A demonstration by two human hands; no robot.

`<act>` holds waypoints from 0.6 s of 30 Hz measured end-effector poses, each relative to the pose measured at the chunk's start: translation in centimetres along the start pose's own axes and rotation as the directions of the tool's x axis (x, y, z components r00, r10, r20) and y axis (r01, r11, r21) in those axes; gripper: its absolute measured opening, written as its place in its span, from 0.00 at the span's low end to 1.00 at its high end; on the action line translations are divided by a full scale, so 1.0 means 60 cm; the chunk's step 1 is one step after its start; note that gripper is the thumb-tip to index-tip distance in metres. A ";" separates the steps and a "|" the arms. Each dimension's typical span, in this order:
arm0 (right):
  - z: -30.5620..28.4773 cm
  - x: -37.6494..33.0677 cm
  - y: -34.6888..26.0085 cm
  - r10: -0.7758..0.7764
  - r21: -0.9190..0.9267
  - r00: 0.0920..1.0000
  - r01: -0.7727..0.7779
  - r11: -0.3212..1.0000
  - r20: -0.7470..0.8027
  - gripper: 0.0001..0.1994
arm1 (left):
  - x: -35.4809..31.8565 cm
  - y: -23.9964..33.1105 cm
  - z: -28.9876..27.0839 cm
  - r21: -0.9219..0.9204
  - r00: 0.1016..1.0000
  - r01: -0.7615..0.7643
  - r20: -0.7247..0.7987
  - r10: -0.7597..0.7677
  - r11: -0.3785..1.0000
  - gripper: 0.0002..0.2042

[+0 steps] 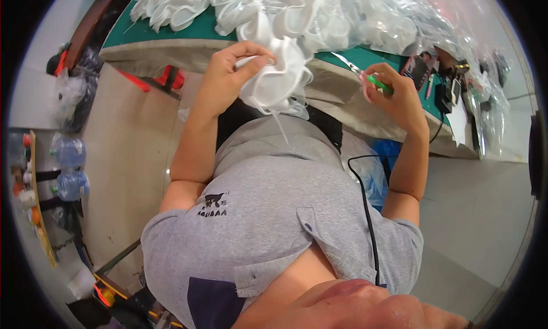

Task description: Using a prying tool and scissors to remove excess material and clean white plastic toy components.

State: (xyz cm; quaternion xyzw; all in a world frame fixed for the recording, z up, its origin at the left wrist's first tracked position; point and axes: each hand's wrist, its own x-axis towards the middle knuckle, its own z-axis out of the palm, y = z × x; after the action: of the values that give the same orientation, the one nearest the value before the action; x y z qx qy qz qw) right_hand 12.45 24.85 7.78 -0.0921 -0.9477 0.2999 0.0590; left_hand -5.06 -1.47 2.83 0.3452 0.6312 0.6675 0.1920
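The head view looks down on a desk (134,35) with a green top, its near edge draped in beige cloth (337,92) that hangs in loose folds. The left hand (229,71) is clamped, thumb against fingers, on a white cupped piece (274,83), which hangs at the middle of the near edge, in front of the lap, with a thin strip trailing below it. The right hand (398,94) is closed around the green handle of the scissors (349,64), which are near the same edge, right of the piece and apart from it, blades angled up and left.

A pile of white pieces (177,6) runs from the desk's left part to the middle, where clear plastic (382,29) takes over and spreads toward the right. By the right end lie a pink pen (429,88), a black device (443,97) and white paper (457,123) at the near right corner; the small clutter around them is too jumbled to tell apart with certainty.

Below the left part of the desk, something red (170,77) shows above a pale floor (125,146). Farther left, two bluish water jugs (71,168) stand near a loaded shelf (41,209). A black cable (363,200) runs over the person's grey shirt (274,169).
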 end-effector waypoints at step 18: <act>0.084 0.026 -0.054 -0.271 0.073 0.962 0.270 0.960 0.004 0.19 | -0.015 0.007 0.017 -0.036 0.997 0.071 -0.013 -0.071 0.997 0.08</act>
State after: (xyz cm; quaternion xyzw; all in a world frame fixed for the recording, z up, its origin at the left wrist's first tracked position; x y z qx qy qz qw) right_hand 9.66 19.76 5.64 0.0426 -0.9404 0.3233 0.0962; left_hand -3.66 -1.43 3.01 0.3145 0.6326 0.6737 0.2170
